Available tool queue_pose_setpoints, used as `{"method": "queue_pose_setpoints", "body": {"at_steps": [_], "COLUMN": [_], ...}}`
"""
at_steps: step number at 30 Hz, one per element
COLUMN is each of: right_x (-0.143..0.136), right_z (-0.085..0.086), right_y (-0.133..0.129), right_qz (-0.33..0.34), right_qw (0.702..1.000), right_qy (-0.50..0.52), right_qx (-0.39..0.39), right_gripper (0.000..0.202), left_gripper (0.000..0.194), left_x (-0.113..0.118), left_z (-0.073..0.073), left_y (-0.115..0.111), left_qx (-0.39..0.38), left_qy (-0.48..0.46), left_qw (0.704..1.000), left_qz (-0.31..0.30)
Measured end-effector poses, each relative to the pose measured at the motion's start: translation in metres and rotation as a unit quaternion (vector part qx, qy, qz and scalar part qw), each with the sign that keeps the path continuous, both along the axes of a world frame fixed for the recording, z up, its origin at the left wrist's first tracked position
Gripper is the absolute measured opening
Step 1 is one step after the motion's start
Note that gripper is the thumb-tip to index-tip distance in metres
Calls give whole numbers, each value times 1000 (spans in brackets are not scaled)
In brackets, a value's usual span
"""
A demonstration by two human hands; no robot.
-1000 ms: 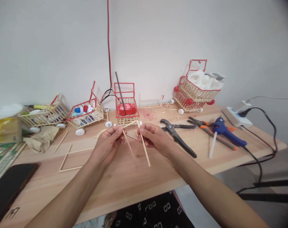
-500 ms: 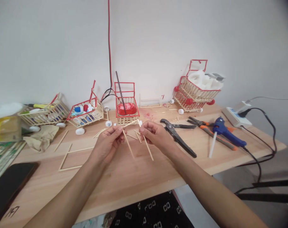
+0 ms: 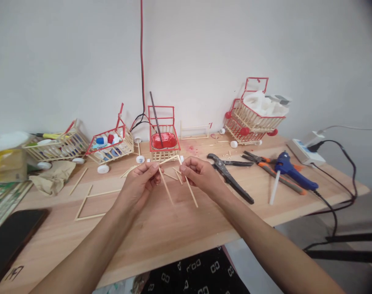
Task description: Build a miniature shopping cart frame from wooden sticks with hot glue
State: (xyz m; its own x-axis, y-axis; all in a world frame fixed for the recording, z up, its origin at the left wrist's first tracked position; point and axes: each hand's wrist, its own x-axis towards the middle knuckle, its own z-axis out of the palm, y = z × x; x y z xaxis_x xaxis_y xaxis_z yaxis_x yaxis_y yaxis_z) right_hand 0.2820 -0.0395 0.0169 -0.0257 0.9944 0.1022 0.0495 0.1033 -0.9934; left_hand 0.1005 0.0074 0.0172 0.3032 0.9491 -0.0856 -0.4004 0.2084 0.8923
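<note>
Between my hands is a thin wooden stick frame (image 3: 192, 193), made of a short top piece with two longer sticks slanting down from it. My left hand (image 3: 144, 181) pinches its left corner. The right stick is pinched near its top by my right hand (image 3: 195, 173). Loose sticks (image 3: 171, 174) lie on the table behind my hands. A second stick frame (image 3: 81, 204) lies flat at the left, partly hidden by my left forearm. Straight behind my hands stands a small stick cart (image 3: 164, 154) with a red tray (image 3: 163, 140) and a dark thin rod.
More small carts (image 3: 110, 145) stand along the wall, one (image 3: 250, 118) stacked at the right. Black cutters (image 3: 230, 175), orange-handled pliers (image 3: 274, 175), a blue glue gun (image 3: 296, 171) and a power strip (image 3: 305, 152) are at the right. A phone (image 3: 16, 241) lies front left.
</note>
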Motion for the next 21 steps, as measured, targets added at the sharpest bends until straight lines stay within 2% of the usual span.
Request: {"method": "queue_pose_setpoints", "body": {"at_steps": [21], "right_x": [3], "right_z": [-4], "right_y": [1], "right_qz": [0], "right_qw": [999], "right_qy": [-39], "right_qx": [23], "right_gripper": [27], "left_gripper": [21], "left_x": [-2], "left_z": [0], "left_y": [0], "left_qx": [30], "left_qy": [31], "left_qw": [999], "left_qz": [2]}}
